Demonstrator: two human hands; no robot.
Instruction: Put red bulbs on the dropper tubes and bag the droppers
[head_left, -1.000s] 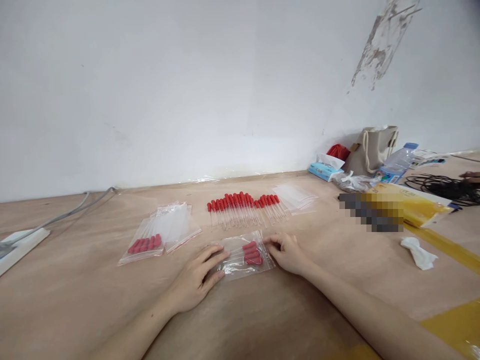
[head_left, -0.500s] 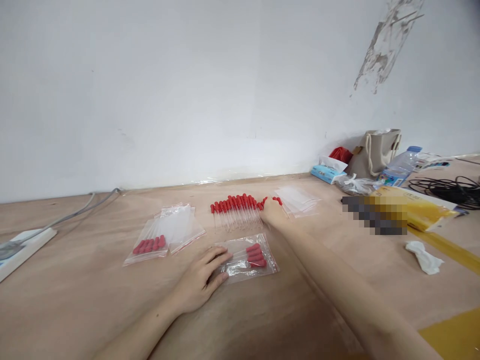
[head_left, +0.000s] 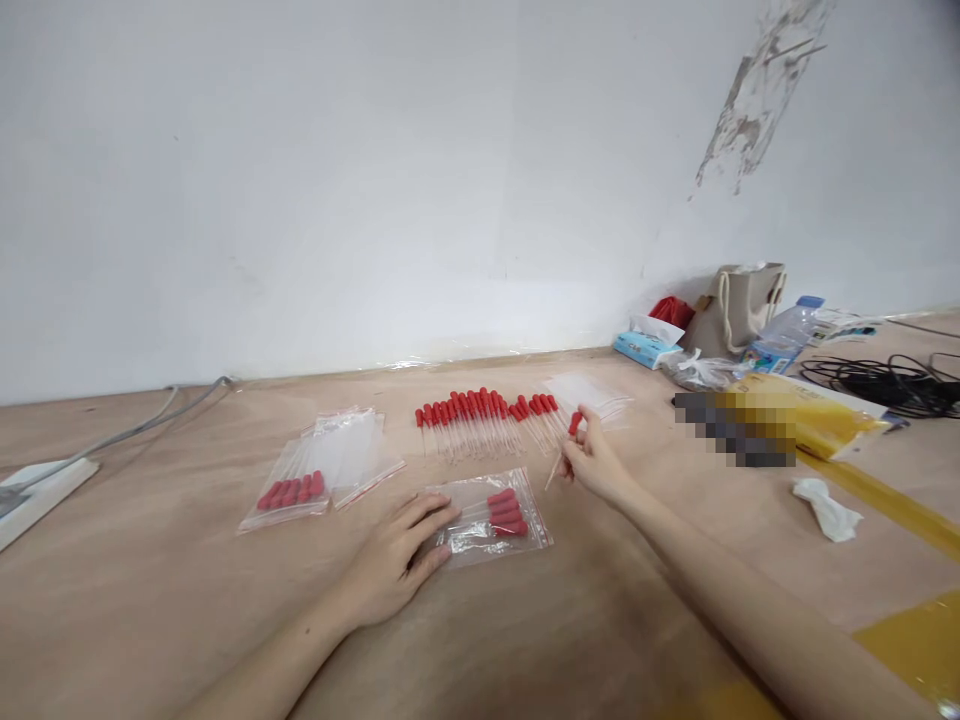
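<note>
My left hand [head_left: 405, 550] lies with its fingers stretched over the left end of a clear zip bag [head_left: 459, 540]. Inside this bag are several glass droppers with red rubber bulbs [head_left: 508, 513]. To the right, above the table, my right hand [head_left: 589, 455] pinches one dropper [head_left: 575, 422], red bulb up and thin tube slanting down to the left. Behind the bag, several loose droppers [head_left: 472, 410] lie in a row, with a smaller group [head_left: 534, 405] beside them. Another bag holding droppers [head_left: 291, 492] is at the left.
Flat zip bags [head_left: 358, 455] lie at left, more [head_left: 589, 395] behind my right hand. At right are a tissue pack [head_left: 646, 348], a cloth bag [head_left: 739, 310], a bottle [head_left: 787, 335], black cables [head_left: 877, 385], a yellow pack [head_left: 814, 415] and a crumpled tissue [head_left: 826, 510]. A power strip [head_left: 49, 500] stands at far left.
My right hand has come away from the dropper row toward me and to the right, lifting one dropper. My left hand keeps its place on the bag. The view has shifted slightly.
</note>
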